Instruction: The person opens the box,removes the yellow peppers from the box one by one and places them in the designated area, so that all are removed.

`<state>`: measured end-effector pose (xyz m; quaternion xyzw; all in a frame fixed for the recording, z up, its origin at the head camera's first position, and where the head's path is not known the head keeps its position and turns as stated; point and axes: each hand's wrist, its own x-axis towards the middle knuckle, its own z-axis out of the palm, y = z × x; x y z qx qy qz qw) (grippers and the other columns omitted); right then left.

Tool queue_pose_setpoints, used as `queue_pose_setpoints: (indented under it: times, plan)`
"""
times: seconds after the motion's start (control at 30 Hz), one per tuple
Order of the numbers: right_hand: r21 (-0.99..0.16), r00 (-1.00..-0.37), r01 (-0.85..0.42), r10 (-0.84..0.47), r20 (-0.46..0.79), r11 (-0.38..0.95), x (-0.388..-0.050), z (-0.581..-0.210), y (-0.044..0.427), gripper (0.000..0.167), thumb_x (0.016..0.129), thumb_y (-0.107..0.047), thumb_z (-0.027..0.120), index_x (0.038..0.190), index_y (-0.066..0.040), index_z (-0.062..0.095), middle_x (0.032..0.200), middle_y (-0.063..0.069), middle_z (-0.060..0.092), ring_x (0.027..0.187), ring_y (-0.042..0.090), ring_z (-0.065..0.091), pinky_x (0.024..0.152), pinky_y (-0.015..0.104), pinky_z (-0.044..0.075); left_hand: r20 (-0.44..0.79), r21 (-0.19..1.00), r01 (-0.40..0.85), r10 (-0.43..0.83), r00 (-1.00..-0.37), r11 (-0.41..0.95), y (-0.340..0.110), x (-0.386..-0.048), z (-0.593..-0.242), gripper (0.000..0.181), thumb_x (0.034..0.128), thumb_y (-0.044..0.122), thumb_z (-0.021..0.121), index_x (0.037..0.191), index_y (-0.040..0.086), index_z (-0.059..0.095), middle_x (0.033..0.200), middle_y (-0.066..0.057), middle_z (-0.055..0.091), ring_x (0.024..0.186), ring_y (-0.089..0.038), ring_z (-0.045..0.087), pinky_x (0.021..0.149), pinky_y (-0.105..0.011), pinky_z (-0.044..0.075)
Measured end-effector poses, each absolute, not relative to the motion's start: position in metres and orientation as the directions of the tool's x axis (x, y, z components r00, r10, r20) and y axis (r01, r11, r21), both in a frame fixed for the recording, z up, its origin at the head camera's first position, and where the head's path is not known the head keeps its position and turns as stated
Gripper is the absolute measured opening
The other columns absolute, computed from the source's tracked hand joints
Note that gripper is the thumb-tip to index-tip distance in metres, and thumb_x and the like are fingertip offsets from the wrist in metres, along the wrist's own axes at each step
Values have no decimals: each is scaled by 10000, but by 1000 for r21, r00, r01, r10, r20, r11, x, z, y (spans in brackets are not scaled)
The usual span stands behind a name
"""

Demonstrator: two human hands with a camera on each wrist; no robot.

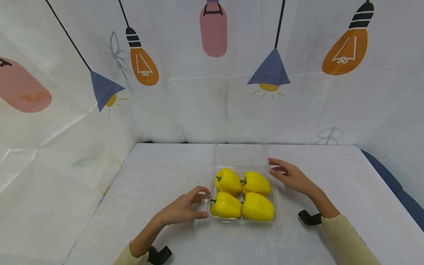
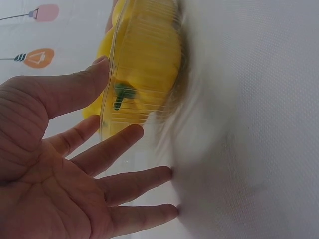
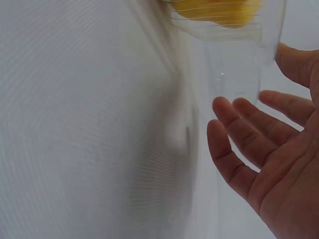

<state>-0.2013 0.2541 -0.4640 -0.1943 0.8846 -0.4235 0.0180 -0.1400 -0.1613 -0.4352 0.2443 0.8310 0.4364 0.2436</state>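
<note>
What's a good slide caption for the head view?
Four yellow bell peppers in an open clear plastic clamshell between the left hand and right hand.

On the white-covered table (image 1: 165, 165) stands a clear rectangular plastic tray (image 1: 276, 202), with four plump yellow bell peppers (image 1: 258, 207) inside in two rows of two and its clear plastic lid (image 1: 241, 155) behind them. The bare left hand (image 1: 186, 206) is at the tray's left side, the bare right hand (image 1: 292, 177) by its right rear corner; a white printed fabric backdrop (image 1: 198, 110) hangs behind the table.
</note>
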Motion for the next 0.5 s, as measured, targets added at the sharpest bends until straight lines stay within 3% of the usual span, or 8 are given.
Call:
queue_pose_setpoints:
  times: [0.3, 0.5]
  plan:
    - [-696, -944, -296, -309, 112, 654, -196, -450, 265, 571, 1006, -322, 587, 1481, -64, 401, 1329, 189, 566, 1129, 386, 596, 895, 588, 483, -196, 835, 201, 618, -761, 512, -161, -138, -435, 559, 897, 281, 749, 1341, 207, 418, 1403, -51, 545, 1327, -299, 471, 1039, -596, 365]
    - [-653, -931, -349, -330, 157, 672, -186, -440, 266, 531, 992, -297, 617, 1449, -81, 453, 1276, 170, 604, 1047, 303, 631, 802, 411, 531, -198, 827, 207, 616, -763, 523, -161, -138, -436, 559, 898, 301, 746, 1339, 214, 414, 1404, -43, 545, 1324, -300, 474, 1033, -597, 372]
